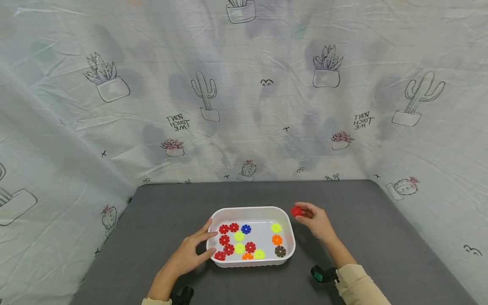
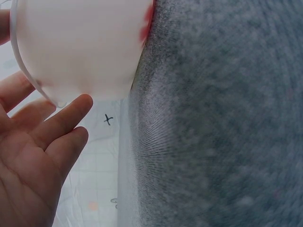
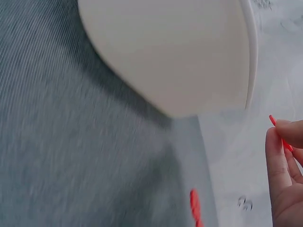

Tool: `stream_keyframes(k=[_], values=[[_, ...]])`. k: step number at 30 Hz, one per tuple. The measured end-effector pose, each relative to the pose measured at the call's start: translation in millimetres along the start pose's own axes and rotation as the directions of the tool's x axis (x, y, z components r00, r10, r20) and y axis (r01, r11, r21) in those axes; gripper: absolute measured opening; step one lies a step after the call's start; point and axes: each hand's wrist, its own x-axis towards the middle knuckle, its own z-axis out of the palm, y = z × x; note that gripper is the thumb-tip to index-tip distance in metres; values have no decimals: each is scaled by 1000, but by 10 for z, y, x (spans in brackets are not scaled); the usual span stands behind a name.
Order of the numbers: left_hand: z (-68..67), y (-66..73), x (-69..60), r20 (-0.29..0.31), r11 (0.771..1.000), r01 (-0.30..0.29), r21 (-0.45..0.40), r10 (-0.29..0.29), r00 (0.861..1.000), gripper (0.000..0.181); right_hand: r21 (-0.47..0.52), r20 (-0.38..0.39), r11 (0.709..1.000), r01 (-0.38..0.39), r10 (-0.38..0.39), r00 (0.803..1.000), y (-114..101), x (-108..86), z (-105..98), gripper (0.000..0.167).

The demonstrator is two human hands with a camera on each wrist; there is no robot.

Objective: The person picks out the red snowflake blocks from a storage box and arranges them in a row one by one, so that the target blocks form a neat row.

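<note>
A white plastic tray (image 1: 249, 263) holds several notched flower-shaped discs in red, yellow, blue, orange and dark brown. My left hand (image 1: 189, 253) grips the tray's left rim, with fingers on both sides of it in the left wrist view. Off the tray's upper right corner, my right hand (image 1: 315, 221) pinches a red notched disc (image 1: 296, 211) between thumb and forefinger. The right wrist view shows this disc nearly edge-on. Low in that same view, a second red piece (image 3: 195, 207) appears edge-on; I cannot tell what supports it.
A dark grey cloth-covered table (image 1: 183, 195) lies under the tray. Behind and at the sides hangs a pale curtain (image 1: 244, 106) printed with cacti. Red discs crowd the tray's left side; a yellow, an orange and a dark brown disc (image 1: 280, 251) line its right side.
</note>
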Motion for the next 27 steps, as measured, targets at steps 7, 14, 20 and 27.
stream_keyframes(k=[7,14,20,27], values=[[-8,7,16,12,1000,15,-8,-15,1000,50,37,-73,999,-33,35,997,220,-12,-203,45],[-7,-6,23,11,1000,4,-3,-4,1000,51,27,-146,992,-125,128,981,460,-9,-423,48],[-9,-10,9,7,1000,4,-11,-3,1000,50,-3,-210,976,-218,213,954,592,18,-568,49],[-8,-10,8,5,1000,-6,-5,6,1000,50,-66,-253,968,-240,217,943,698,72,-661,45]])
